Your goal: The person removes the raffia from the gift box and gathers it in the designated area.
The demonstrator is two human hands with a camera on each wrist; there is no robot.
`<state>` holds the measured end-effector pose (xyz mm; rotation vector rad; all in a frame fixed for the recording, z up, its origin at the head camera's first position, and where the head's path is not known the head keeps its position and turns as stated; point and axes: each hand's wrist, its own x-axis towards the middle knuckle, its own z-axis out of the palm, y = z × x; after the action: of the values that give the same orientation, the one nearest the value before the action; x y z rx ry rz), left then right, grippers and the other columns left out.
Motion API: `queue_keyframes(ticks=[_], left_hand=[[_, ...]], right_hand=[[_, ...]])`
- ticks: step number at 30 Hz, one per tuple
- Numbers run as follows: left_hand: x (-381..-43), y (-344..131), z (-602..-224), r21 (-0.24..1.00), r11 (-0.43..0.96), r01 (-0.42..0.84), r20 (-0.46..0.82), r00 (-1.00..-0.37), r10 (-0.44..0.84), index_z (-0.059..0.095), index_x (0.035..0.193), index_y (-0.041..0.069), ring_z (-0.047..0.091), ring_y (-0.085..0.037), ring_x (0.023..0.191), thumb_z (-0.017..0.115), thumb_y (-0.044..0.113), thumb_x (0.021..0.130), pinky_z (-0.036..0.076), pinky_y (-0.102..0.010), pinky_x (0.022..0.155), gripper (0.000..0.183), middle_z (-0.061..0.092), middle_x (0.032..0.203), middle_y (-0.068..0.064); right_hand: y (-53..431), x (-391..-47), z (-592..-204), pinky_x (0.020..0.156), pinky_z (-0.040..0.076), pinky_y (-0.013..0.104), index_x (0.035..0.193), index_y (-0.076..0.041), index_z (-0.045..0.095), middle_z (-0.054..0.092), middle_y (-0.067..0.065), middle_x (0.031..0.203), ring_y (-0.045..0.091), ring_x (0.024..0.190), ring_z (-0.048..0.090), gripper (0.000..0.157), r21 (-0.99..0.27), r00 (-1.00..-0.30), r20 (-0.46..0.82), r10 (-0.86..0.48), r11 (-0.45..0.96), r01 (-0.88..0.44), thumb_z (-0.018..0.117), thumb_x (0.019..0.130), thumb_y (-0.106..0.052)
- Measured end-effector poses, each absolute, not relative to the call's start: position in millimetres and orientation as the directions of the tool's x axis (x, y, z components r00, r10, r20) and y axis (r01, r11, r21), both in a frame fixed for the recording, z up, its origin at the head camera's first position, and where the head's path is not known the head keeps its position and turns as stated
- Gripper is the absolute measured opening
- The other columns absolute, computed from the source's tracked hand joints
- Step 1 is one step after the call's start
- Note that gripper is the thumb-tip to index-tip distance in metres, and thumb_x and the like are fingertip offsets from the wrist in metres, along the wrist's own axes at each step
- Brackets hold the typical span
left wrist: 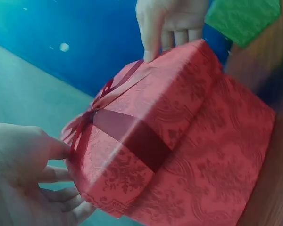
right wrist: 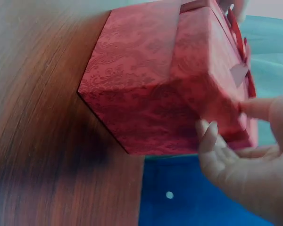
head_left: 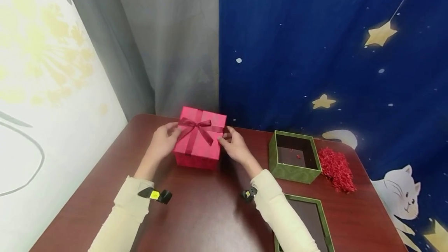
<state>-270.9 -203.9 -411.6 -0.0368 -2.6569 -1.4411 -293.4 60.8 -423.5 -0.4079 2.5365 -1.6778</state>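
Observation:
A red patterned gift box (head_left: 196,161) stands near the back of the table, its lid (head_left: 217,121) on top. Dark red ribbon crosses the lid and ends in a bow (head_left: 197,125). My left hand (head_left: 164,139) holds the lid's left side, thumb by the ribbon and fingers along the edge in the left wrist view. On the opposite side, my right hand (head_left: 237,146) grips the lid, its thumb (right wrist: 259,109) on the top edge and curled fingers (right wrist: 214,153) against the side. The inside of the box is hidden.
To the right stands an uncovered green box (head_left: 294,174) with a few red scraps inside. Beside it lies a heap of red shredded paper (head_left: 336,170). Nearer me is a green-rimmed lid (head_left: 324,223), partly behind my right sleeve. Curtains (head_left: 182,49) hang behind the table.

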Motion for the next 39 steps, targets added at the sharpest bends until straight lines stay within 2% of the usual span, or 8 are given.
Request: queue_keyframes(ticks=[4, 9, 15, 18, 21, 26, 35, 39], left_hand=[[-242.7, -216.3, -410.1, 0.898, 0.413, 0.154, 0.166, -0.986, 0.006, 0.052, 0.149, 0.001, 0.064, -0.035, 0.125, 0.063, 0.03, 0.105, 0.056, -0.038, 0.097, 0.054, 0.062, 0.135, -0.025], [-191.0, -235.2, -415.5, 0.887, 0.283, 0.366, 0.338, -0.93, 0.143, 0.063, 0.134, 0.004, 0.069, -0.012, 0.108, 0.078, -0.003, 0.087, 0.055, -0.02, 0.09, 0.05, 0.071, 0.118, -0.01], [-139.1, -247.2, -430.8, 0.492, 0.456, 0.742, 0.52, -0.67, 0.53, 0.067, 0.103, 0.026, 0.063, -0.007, 0.094, 0.088, 0.01, 0.078, 0.05, -0.02, 0.085, 0.036, 0.066, 0.102, 0.014], [-130.7, -250.6, -448.3, 0.201, 0.439, 0.876, 0.587, -0.467, 0.661, 0.067, 0.095, 0.023, 0.063, -0.012, 0.093, 0.068, 0.015, 0.095, 0.051, -0.023, 0.081, 0.008, 0.065, 0.102, 0.008], [-128.5, -252.6, -465.6, 0.029, 0.44, 0.897, 0.601, -0.367, 0.71, 0.066, 0.086, 0.022, 0.063, -0.014, 0.094, 0.039, 0.009, 0.099, 0.049, -0.027, 0.078, 0.032, 0.065, 0.101, 0.004], [-128.0, -251.4, -487.2, 0.04, 0.469, 0.882, 0.564, -0.408, 0.718, 0.062, 0.078, 0.023, 0.059, -0.008, 0.092, 0.022, 0.01, 0.102, 0.047, -0.021, 0.079, 0.048, 0.062, 0.095, 0.009], [-127.9, -248.3, -504.4, 0.049, 0.452, 0.891, 0.562, -0.399, 0.725, 0.056, 0.075, 0.022, 0.052, -0.006, 0.087, 0.059, -0.01, 0.069, 0.042, -0.016, 0.069, 0.033, 0.051, 0.086, 0.012], [-126.9, -247.4, -505.0, 0.062, 0.45, 0.891, 0.555, -0.405, 0.727, 0.056, 0.076, 0.021, 0.052, -0.008, 0.087, 0.06, -0.007, 0.074, 0.042, -0.014, 0.069, 0.028, 0.051, 0.087, 0.011]], right_hand=[[76.7, -273.0, -414.3, 0.079, 0.057, 0.029, 0.146, 0.007, 0.044, 0.063, 0.019, 0.112, 0.023, 0.093, 0.068, 0.056, -0.951, -0.897, 0.15, -0.416, 0.188, -0.246, 0.069, 0.097, -0.002], [99.8, -234.5, -396.6, 0.078, 0.057, 0.028, 0.121, 0.001, 0.06, 0.067, 0.007, 0.1, 0.019, 0.088, 0.064, 0.043, -0.953, -0.78, 0.187, -0.597, 0.082, -0.291, 0.081, 0.084, 0.003], [108.0, -197.3, -402.0, 0.081, 0.056, 0.034, 0.094, -0.012, 0.068, 0.066, -0.004, 0.094, 0.02, 0.089, 0.063, 0.024, -0.78, -0.561, 0.207, -0.801, 0.21, -0.589, 0.082, 0.078, -0.001], [101.7, -186.4, -416.7, 0.084, 0.052, 0.023, 0.091, -0.016, 0.067, 0.062, -0.008, 0.093, 0.01, 0.091, 0.06, 0.024, -0.574, -0.454, 0.189, -0.871, 0.277, -0.77, 0.08, 0.079, -0.001], [95.8, -175.9, -429.9, 0.09, 0.048, 0.019, 0.091, -0.019, 0.067, 0.06, -0.01, 0.093, 0.006, 0.095, 0.058, 0.022, -0.326, -0.368, 0.17, -0.914, 0.301, -0.896, 0.079, 0.082, -0.005], [89.2, -163.0, -445.7, 0.084, 0.047, 0.016, 0.091, -0.023, 0.07, 0.059, -0.011, 0.092, 0.007, 0.094, 0.057, 0.019, -0.099, -0.312, 0.143, -0.939, 0.3, -0.949, 0.078, 0.085, -0.008], [83.6, -152.3, -461.1, 0.079, 0.047, 0.01, 0.092, -0.025, 0.075, 0.061, -0.012, 0.091, 0.006, 0.092, 0.061, 0.021, -0.013, -0.297, 0.1, -0.95, 0.297, -0.955, 0.076, 0.086, -0.005], [83.3, -151.9, -463.4, 0.08, 0.047, 0.009, 0.092, -0.024, 0.076, 0.061, -0.012, 0.091, 0.005, 0.092, 0.061, 0.02, -0.023, -0.293, 0.099, -0.951, 0.292, -0.956, 0.076, 0.086, -0.006]])
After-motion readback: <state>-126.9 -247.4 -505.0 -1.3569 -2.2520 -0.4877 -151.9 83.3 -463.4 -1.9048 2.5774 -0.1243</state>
